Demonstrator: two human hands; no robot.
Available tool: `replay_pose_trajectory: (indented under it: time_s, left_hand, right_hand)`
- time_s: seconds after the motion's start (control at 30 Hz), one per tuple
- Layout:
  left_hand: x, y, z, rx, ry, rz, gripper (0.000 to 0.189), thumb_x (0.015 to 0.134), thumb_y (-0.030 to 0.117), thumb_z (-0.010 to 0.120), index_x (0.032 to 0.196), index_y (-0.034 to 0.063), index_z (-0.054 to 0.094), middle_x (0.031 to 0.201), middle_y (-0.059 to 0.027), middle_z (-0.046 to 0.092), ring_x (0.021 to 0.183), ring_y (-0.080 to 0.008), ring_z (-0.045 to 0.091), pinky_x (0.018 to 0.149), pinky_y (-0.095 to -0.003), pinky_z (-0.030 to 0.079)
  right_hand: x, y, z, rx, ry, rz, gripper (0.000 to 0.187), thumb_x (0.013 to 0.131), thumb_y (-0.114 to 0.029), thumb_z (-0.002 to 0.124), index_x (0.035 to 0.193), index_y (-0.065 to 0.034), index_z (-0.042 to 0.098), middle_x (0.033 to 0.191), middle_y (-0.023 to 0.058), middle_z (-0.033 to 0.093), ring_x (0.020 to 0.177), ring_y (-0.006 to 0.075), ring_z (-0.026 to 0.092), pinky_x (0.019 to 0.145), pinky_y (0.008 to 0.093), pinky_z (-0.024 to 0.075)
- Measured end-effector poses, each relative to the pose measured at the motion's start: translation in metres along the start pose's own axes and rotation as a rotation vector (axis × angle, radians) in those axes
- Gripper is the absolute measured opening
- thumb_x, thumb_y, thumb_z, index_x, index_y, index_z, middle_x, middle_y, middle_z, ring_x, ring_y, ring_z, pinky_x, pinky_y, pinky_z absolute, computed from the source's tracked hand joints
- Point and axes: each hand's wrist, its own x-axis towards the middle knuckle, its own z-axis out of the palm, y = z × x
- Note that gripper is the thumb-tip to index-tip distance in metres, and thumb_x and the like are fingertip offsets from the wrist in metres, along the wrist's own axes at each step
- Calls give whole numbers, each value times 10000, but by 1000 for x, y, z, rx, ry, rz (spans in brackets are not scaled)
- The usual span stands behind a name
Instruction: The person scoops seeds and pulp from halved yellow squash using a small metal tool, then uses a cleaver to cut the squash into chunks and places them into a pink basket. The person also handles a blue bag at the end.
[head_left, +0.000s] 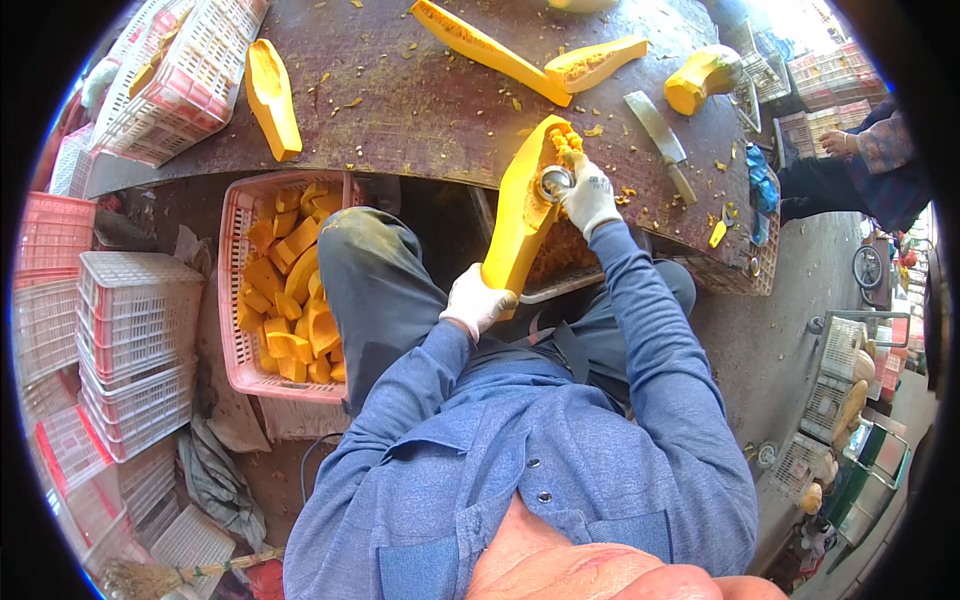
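Observation:
My gloved left hand (478, 301) grips the lower end of a long halved pumpkin (512, 217), whose upper end leans at the table's edge. In my gloved right hand (589, 191) is a round metal scoop (556, 180), its head in the pumpkin's seed cavity among loose orange pulp. Beyond, on the brown table (420, 112), lie two pumpkin halves (480, 49) (600, 64) touching each other. Another half (274, 101) is at the left. A cleaver (656, 127), a yellow-handled peeler (719, 232) and a partly peeled pumpkin (701, 79) lie at the right.
A pink plastic crate (229, 330) of cut pumpkin chunks stands left of my knee. Below the table edge, a tray (570, 283) holds scooped pulp. Stacked crates (139, 337) line the left side. At the right a person (870, 161) is near the table, and a cart (840, 360) carries crates.

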Motion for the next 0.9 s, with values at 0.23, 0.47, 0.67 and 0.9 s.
replay_pose_trajectory:
  time_s: [0.23,0.47,0.67,0.9]
  left_hand:
    - [2,-2,2,-64,6,-17,537,654,230,837,1109,5,662,1077,-189,727,1017,-330,700,921,-375,544]
    - [-1,3,1,-16,4,-12,541,670,213,836,1136,6,654,1096,-187,724,1023,-333,697,932,-375,544]
    - [-6,8,1,-78,3,-43,538,685,199,839,1150,9,646,1114,-187,720,1045,-332,694,949,-376,539]
    - [-2,7,3,-17,20,-17,543,677,208,836,1143,5,644,1108,-191,720,1042,-331,694,952,-383,537]
  right_hand:
    - [-22,-2,6,-74,4,-197,465,876,-269,764,1282,-66,668,1323,258,616,1177,409,630,1018,438,513]
    - [-19,-4,-21,-225,-104,-428,392,876,-210,723,1241,-70,694,1274,195,660,1121,370,661,976,433,529]
    - [41,-8,-36,-265,80,-242,256,942,-221,672,1169,-105,691,1079,171,712,979,359,702,854,450,560]
    - [65,-4,-19,-476,-116,-175,195,961,-215,622,1099,-113,715,1084,167,701,980,373,696,852,465,554]
